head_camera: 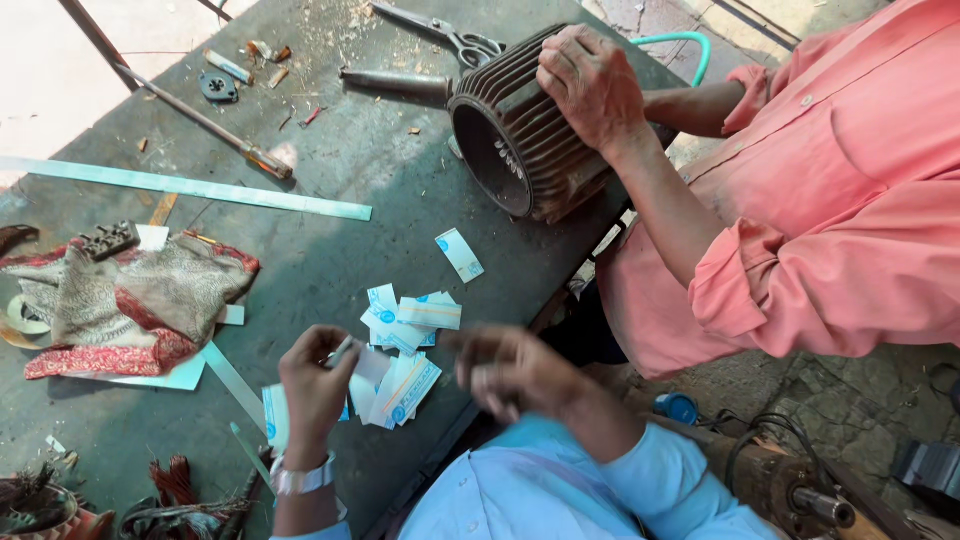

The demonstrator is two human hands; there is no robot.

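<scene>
A small white slip of paper (345, 350) is pinched between the fingers (335, 352) of the left hand (313, 392), low over the dark bench (330, 190). The right hand (510, 372) is blurred, so whether its fingers are curled shut or loose can't really be told; nothing is clearly seen in it. Just beside and between both hands, a heap of white and blue paper slips (405, 335) is spread out on the bench, with one stray slip (460, 254) lying a bit apart, toward the far side. Further out, a ribbed motor housing (520, 130) is steadied from the top by a co-worker's hand (590, 85), pink sleeve rolled up. Scissors (445, 30) are lying behind the housing. A patterned cloth (140, 300) is bunched up on the left, and a long pale strip (190, 187) is laid across the bench above it.
</scene>
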